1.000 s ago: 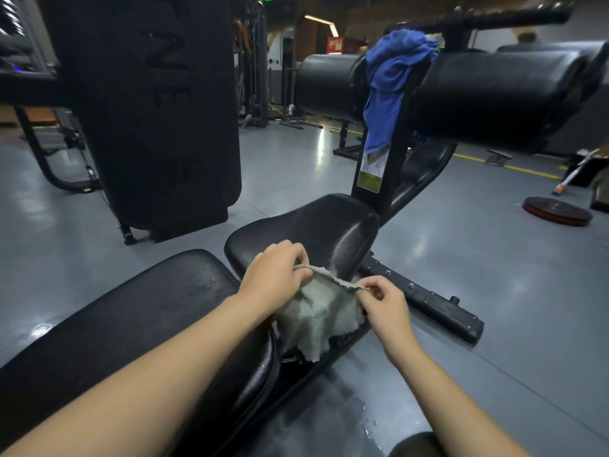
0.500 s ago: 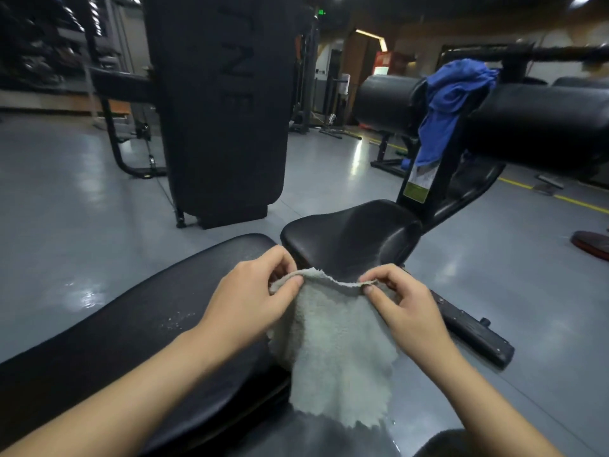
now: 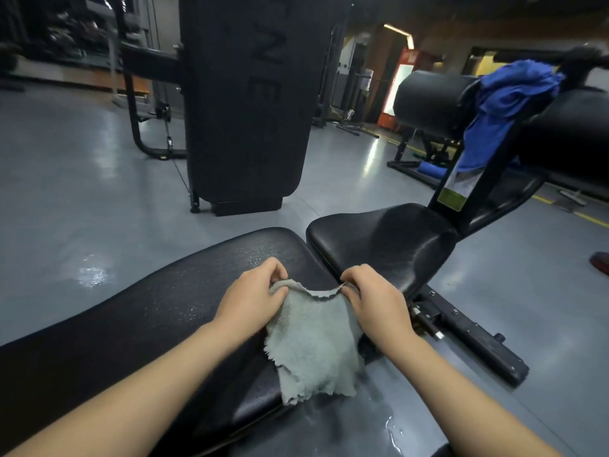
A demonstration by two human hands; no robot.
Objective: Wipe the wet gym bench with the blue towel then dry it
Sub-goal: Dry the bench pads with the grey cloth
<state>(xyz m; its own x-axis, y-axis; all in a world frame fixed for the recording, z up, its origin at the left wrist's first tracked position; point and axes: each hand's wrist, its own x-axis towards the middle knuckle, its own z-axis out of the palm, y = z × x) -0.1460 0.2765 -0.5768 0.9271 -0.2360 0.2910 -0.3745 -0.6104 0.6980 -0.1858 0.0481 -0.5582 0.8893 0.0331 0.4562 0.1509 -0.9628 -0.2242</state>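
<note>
Behind the left hand [image 3: 252,300] and right hand [image 3: 374,300], the fingertips pinching the grey cloth [image 3: 314,344] were tucked under the knuckles and out of sight. The cloth covered the bench pad's [image 3: 138,324] edge below the grip. Both forearms ran off the bottom edge. Up and right of the grip, the blue towel [image 3: 504,103] was blurred, its lower end hidden behind the black upright [image 3: 484,179]. The sticker [image 3: 456,191] text on that upright was too small to read.
</note>
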